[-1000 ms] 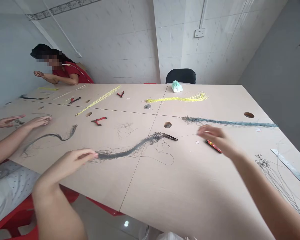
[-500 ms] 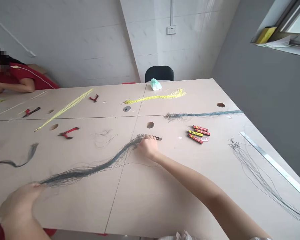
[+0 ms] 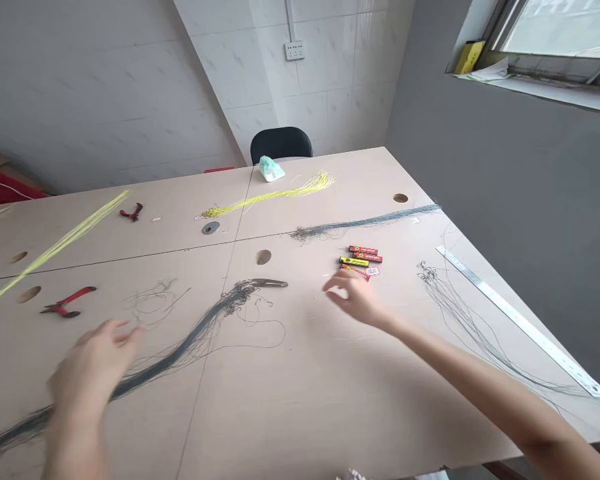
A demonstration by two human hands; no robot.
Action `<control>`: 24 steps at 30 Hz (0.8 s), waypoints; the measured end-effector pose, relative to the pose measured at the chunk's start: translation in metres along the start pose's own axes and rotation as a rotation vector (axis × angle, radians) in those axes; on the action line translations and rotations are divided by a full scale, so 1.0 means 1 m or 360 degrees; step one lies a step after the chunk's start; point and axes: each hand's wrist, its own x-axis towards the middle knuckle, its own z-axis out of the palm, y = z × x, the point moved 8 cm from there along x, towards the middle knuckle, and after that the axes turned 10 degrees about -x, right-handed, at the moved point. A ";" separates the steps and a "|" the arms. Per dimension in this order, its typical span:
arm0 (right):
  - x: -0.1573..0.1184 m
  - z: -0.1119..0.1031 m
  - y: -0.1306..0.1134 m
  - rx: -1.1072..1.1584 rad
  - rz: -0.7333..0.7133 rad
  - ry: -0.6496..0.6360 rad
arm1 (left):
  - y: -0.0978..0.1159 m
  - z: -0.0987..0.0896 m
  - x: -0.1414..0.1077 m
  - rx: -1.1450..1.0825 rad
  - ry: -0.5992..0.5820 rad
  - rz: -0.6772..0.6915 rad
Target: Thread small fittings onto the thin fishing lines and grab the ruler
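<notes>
A long bundle of thin dark wires (image 3: 165, 363) lies across the pale table (image 3: 300, 413), and a metal hair clip (image 3: 270, 283) holds its tangled end. My left hand (image 3: 93, 377) is blurred, with its fingers apart, just over the bundle. My right hand (image 3: 353, 297) hangs open above the table, holding nothing. Its nearest neighbours are several red and yellow packets (image 3: 360, 260) just beyond the fingers. A looser spread of thin grey wires (image 3: 460, 320) lies to its right.
A steel ruler (image 3: 520, 320) lies along the right table edge. Farther off are a teal wire bundle (image 3: 365, 221), yellow wire bundles (image 3: 275, 197), red-handled pliers (image 3: 67, 301), a metal washer (image 3: 211, 228), and a green plastic bag (image 3: 271, 169). A black chair (image 3: 281, 145) stands behind the table.
My right hand has left the clip and moved right, near the packets. My left hand has let go of the bundle's end. The view has swung right, and the seated person has left the frame.
</notes>
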 end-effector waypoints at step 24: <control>-0.034 -0.110 0.195 -0.0528 0.0526 -0.0133 | 0.271 0.078 -0.117 -0.0375 -0.1345 0.1520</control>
